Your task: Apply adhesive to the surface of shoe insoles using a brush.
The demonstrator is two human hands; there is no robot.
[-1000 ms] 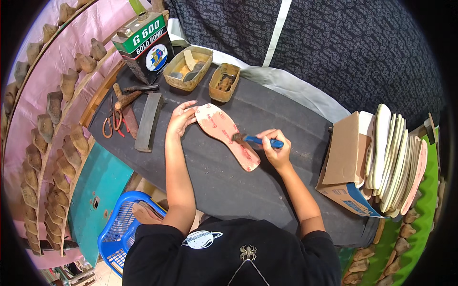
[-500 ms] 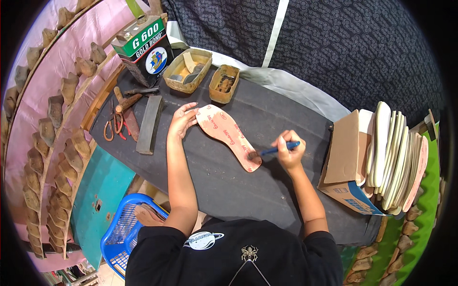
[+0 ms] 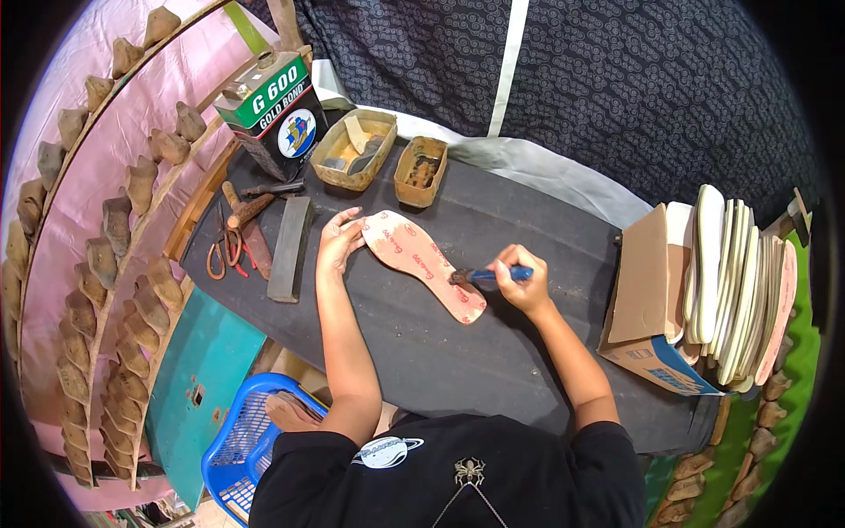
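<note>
A pale pink insole (image 3: pixel 412 251) with red printing lies on the dark worktable, its wide end toward the far left. My left hand (image 3: pixel 338 244) grips the edge of that wide end, thumb on top. In my right hand (image 3: pixel 521 280) is a blue-handled brush (image 3: pixel 484 275), held in a closed grip. The dark bristles touch the insole at its narrow waist, just above the heel end.
Left of the insole lie a grey rectangular block (image 3: pixel 290 250), a hammer (image 3: pixel 249 220) and scissors (image 3: pixel 225 251). Behind stand a metal can (image 3: pixel 275 119) and two small tubs (image 3: pixel 352 172) (image 3: pixel 419 192). A cardboard box (image 3: pixel 635 290) holding several insoles is at right; a blue basket (image 3: pixel 231 440) sits below left.
The brush has moved from the heel end up the insole to its waist, my right hand shifting with it. My left hand keeps its hold. The whole view has shifted slightly.
</note>
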